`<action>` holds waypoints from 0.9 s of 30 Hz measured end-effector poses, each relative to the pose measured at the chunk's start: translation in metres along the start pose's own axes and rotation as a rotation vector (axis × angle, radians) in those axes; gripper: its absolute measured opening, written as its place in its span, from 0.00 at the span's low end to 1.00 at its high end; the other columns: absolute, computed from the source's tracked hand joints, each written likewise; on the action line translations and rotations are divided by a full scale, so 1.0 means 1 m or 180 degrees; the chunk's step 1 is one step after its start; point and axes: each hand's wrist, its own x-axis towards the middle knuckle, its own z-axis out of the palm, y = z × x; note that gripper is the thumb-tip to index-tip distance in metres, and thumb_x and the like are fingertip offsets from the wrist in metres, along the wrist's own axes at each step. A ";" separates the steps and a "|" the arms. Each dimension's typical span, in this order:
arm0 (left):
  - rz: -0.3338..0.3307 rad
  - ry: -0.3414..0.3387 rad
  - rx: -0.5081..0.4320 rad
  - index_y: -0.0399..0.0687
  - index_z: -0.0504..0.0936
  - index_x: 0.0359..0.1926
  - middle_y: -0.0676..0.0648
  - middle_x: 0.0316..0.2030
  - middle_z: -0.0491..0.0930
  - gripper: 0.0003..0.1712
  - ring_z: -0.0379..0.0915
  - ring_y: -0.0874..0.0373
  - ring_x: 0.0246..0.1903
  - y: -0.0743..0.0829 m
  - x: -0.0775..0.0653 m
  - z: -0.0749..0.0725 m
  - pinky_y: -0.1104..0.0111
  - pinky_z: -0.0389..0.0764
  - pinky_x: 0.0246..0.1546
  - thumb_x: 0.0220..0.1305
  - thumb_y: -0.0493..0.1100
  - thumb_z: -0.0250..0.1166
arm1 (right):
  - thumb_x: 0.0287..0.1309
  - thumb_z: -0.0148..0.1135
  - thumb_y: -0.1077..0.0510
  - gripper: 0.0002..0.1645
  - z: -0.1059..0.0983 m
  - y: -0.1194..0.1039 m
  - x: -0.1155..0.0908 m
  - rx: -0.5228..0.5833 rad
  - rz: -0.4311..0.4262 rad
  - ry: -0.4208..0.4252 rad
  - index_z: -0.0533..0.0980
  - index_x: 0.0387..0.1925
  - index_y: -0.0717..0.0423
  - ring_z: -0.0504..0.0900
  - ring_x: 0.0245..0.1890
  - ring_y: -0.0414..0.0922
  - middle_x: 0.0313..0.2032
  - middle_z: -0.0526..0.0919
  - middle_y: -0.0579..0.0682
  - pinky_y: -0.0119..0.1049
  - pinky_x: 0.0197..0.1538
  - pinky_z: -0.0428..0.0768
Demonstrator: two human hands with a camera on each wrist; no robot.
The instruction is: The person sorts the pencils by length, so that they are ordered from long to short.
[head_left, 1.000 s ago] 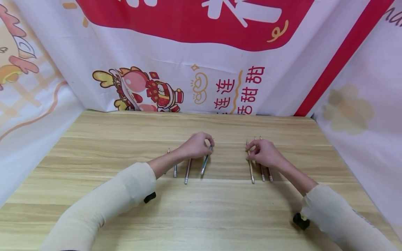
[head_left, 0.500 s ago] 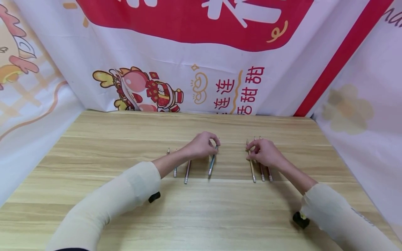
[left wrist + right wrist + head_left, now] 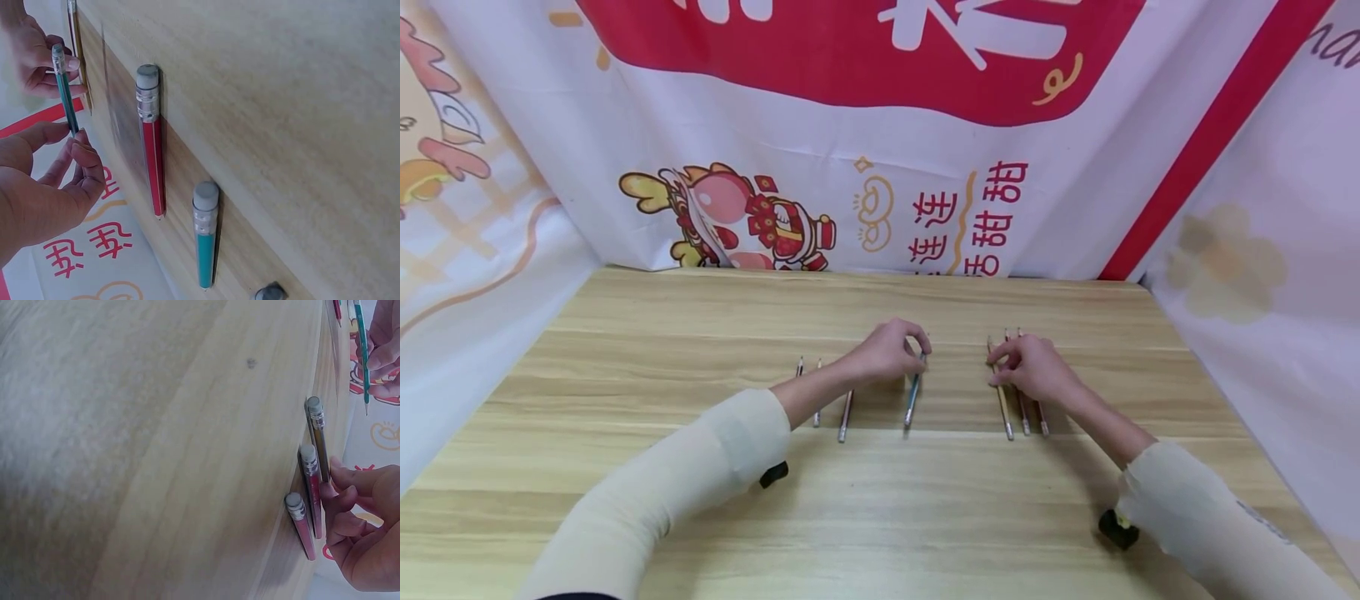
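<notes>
Left hand pinches a raised teal wooden pencil, right hand a yellow wooden pencil (low down); placing seemingly needs gentle lowering.

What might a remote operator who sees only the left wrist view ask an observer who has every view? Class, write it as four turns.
Operator: I see the left hand pinching a blue-green pencil, eraser uppermost in my picture. What is at its other end?
Observer: A sharpened tip, which shows in the right wrist view.
Operator: The right hand is at a yellow pencil. Does anything lie beside that one?
Observer: Yes, in the head view two more pencils lie just to its right, a reddish one and another reddish one.
</notes>
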 end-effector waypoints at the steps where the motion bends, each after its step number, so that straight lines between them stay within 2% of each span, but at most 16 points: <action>1: 0.0003 0.0001 0.0003 0.33 0.83 0.49 0.43 0.31 0.86 0.15 0.84 0.50 0.34 0.000 0.000 0.000 0.72 0.78 0.31 0.60 0.27 0.69 | 0.56 0.76 0.65 0.15 0.000 0.000 0.000 0.0008 -0.0016 0.0010 0.85 0.45 0.67 0.78 0.26 0.43 0.26 0.84 0.52 0.34 0.28 0.75; 10: 0.0072 0.0020 0.0048 0.34 0.84 0.48 0.45 0.28 0.85 0.15 0.78 0.59 0.27 0.000 0.008 0.007 0.74 0.75 0.27 0.58 0.28 0.70 | 0.54 0.78 0.65 0.15 0.000 0.002 0.000 -0.0065 -0.0109 0.0099 0.86 0.44 0.67 0.78 0.26 0.41 0.25 0.85 0.50 0.36 0.30 0.76; 17: 0.0066 -0.0028 -0.0066 0.33 0.84 0.48 0.43 0.29 0.86 0.15 0.84 0.50 0.32 0.002 0.011 0.012 0.74 0.78 0.28 0.59 0.27 0.70 | 0.55 0.77 0.65 0.15 0.000 0.003 0.000 -0.0020 -0.0097 0.0039 0.85 0.44 0.67 0.78 0.27 0.42 0.26 0.84 0.51 0.36 0.30 0.76; 27: 0.0049 -0.0066 -0.0117 0.33 0.83 0.49 0.42 0.32 0.87 0.15 0.86 0.47 0.36 0.005 0.015 0.017 0.72 0.82 0.33 0.60 0.27 0.69 | 0.57 0.75 0.67 0.13 -0.001 0.003 0.000 0.0010 -0.0157 0.0030 0.85 0.43 0.68 0.79 0.29 0.43 0.27 0.85 0.51 0.36 0.32 0.77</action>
